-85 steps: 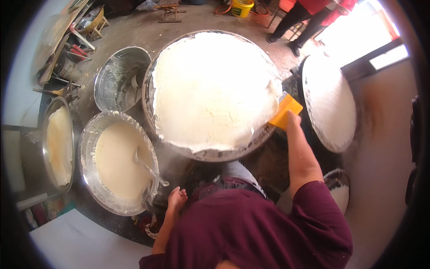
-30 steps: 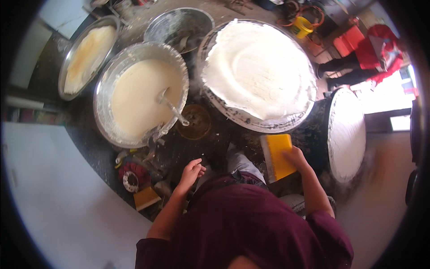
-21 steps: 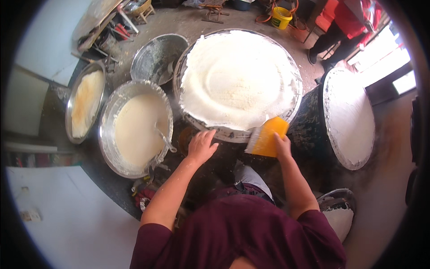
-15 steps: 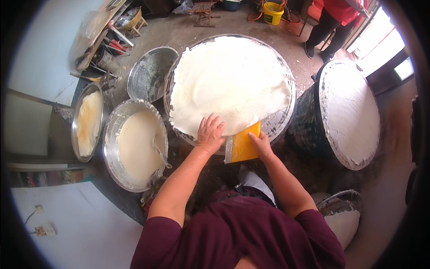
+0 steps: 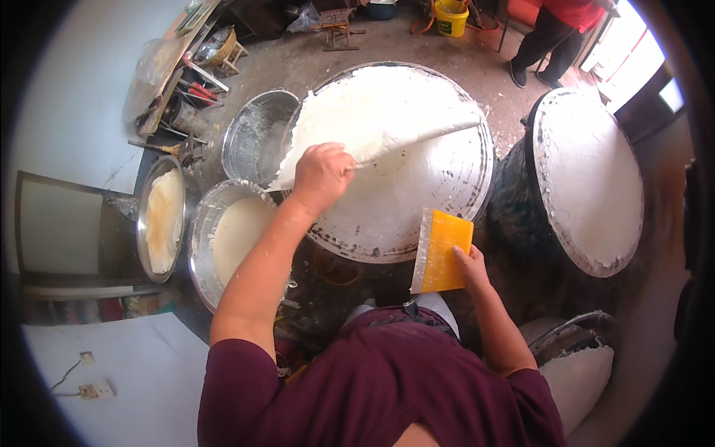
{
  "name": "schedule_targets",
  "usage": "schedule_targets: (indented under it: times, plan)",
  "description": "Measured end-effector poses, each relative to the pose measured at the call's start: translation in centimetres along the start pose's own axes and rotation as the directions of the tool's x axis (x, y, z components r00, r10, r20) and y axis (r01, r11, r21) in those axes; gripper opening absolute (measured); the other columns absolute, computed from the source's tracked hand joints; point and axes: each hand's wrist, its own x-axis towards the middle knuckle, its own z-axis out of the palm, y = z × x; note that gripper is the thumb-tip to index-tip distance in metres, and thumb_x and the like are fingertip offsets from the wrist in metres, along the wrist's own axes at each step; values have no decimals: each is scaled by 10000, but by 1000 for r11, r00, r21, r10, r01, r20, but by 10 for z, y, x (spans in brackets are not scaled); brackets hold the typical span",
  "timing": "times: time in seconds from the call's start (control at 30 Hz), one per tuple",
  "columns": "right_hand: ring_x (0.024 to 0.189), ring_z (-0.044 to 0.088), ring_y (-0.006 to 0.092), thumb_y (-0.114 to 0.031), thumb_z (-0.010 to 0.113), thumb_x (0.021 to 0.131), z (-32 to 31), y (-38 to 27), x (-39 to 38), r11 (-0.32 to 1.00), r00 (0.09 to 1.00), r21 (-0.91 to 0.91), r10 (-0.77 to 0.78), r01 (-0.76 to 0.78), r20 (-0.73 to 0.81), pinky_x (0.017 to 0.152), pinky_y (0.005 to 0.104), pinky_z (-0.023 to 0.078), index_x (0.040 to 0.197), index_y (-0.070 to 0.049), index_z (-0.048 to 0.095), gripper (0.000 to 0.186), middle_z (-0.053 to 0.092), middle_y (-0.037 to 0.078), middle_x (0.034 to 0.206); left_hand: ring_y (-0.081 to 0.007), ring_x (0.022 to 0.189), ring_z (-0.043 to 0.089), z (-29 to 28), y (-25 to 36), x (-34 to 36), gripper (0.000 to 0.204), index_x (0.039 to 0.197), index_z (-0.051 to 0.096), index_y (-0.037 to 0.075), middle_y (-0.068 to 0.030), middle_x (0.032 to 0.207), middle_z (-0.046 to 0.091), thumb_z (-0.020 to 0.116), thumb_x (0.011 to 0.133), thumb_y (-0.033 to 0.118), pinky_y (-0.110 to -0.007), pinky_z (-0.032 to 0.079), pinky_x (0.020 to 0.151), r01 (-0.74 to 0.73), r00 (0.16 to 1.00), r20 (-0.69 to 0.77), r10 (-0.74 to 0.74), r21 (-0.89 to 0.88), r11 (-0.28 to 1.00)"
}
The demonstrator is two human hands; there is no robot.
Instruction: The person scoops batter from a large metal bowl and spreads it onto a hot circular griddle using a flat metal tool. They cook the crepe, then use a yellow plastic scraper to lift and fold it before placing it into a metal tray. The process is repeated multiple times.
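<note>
A thin white sheet of cooked batter (image 5: 380, 100) covers the far part of a large round metal griddle (image 5: 402, 216). My left hand (image 5: 324, 175) is closed on the near edge of this sheet, and that edge is lifted off the metal and folded back. The near part of the griddle shows bare, with dark specks along its rim. In my right hand (image 5: 471, 267) is a flat yellow scraper (image 5: 445, 249) with a pale, batter-smeared edge. It is held apart from the griddle, beside its near right rim.
A metal basin of pale batter (image 5: 238, 235) stands at the left, near an emptier metal basin (image 5: 257, 134) and a tray with a browned sheet (image 5: 164, 220). White sheets top a tall dark drum (image 5: 588, 179) at the right. Another person (image 5: 555, 45) stands far right.
My left hand has closed on the sheet's near edge and pulled it up and away, baring the near griddle. My right hand has drawn the scraper back to the right, off the griddle.
</note>
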Motion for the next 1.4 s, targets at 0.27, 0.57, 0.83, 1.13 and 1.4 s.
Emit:
schedule_targets:
  times: [0.27, 0.57, 0.83, 1.13, 1.4]
  plan:
    - [682, 556, 96, -168, 559, 855, 5, 43, -67, 999, 964, 14, 41, -39, -263, 588, 236, 439, 975, 10, 589, 217, 604, 15, 816, -261, 732, 614, 50, 48, -86, 23, 638, 546, 89, -83, 713, 608, 567, 630, 89, -369, 473, 601, -82, 976, 189, 105, -121, 989]
    - [728, 581, 132, -193, 554, 868, 58, 111, -190, 988, 907, 151, 73, -10, -414, 664, 265, 468, 1025, 12, 555, 259, 607, 55, 890, -328, 616, 602, 54, 63, -118, 136, 677, 551, 79, -144, 670, 610, 541, 752, 192, -431, 479, 550, 100, 974, 223, -27, -324, 941]
    - [738, 583, 144, -199, 552, 876, 56, 129, -203, 992, 898, 129, 43, 15, -439, 670, 272, 472, 1007, 6, 557, 243, 608, 61, 882, -376, 739, 598, -3, 42, -78, 241, 759, 600, 33, -224, 748, 607, 554, 721, 266, -444, 471, 669, 323, 946, 192, -259, -575, 752]
    - [848, 596, 192, -227, 546, 885, 74, 159, -202, 967, 961, 235, -26, 93, -275, 746, 315, 483, 1123, 21, 514, 345, 594, 85, 1012, -303, 697, 596, -85, -104, -65, 268, 748, 603, -54, -216, 739, 603, 619, 611, 177, -370, 469, 647, 511, 794, 80, -602, -623, 592]
    - [835, 593, 194, -270, 553, 880, 128, 163, -208, 997, 938, 79, 48, -22, -343, 735, 318, 481, 1091, 19, 520, 359, 597, 86, 975, -194, 626, 588, -248, -323, -204, 175, 835, 584, -11, -91, 749, 586, 654, 713, 92, -353, 473, 517, 376, 520, 147, -841, -924, 71]
